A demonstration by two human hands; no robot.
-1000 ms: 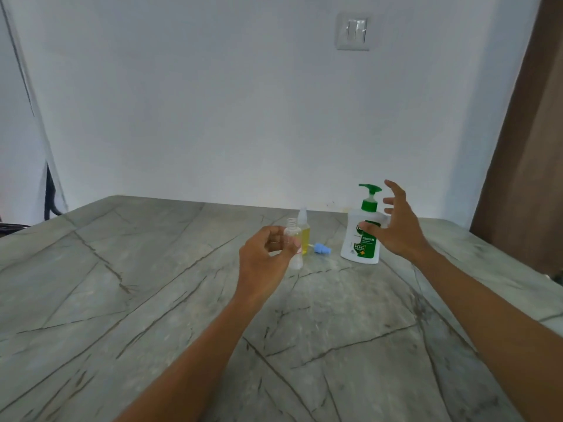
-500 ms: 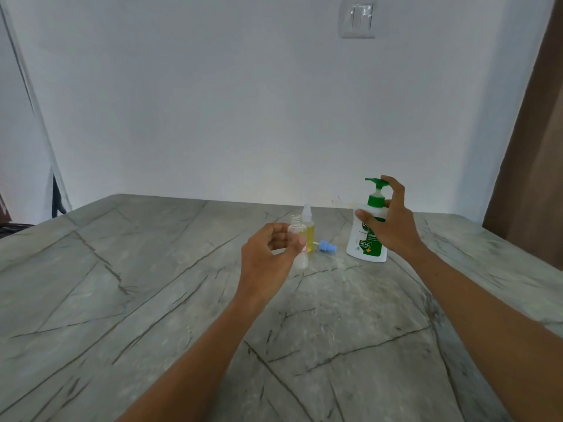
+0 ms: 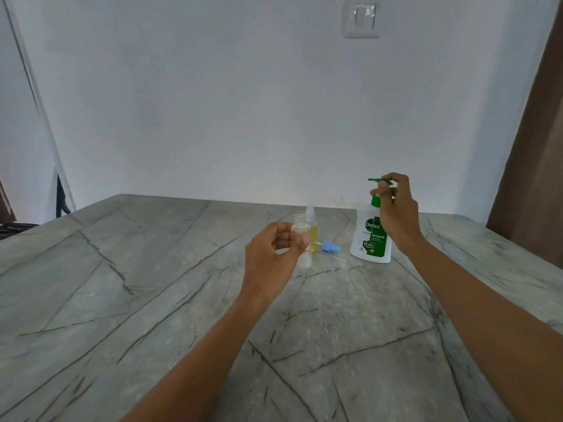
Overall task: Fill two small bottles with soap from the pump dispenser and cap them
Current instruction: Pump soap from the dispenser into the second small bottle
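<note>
Your right hand (image 3: 396, 217) has gone from hovering open beside the pump dispenser (image 3: 370, 239) to closing on its green pump head (image 3: 376, 180); that grip is now curled, fingers over the top, thumb at the collar below. The dispenser stands upright on the desk (image 3: 152, 284), at the right of the group.

Your left hand (image 3: 274, 254) has stayed put; its grip still pinches the empty small bottle (image 3: 301, 228), upright and uncapped, to the left of the nozzle and lower than it. Just behind it stands the second small bottle (image 3: 313, 233), holding yellow liquid, with a pale top on; a blue cap (image 3: 330, 247) lies between the bottles and the dispenser.

I judge one bottle done and pumping about to start; bring the open mouth under the nozzle before you press, or the soap will land on the desk.
</note>
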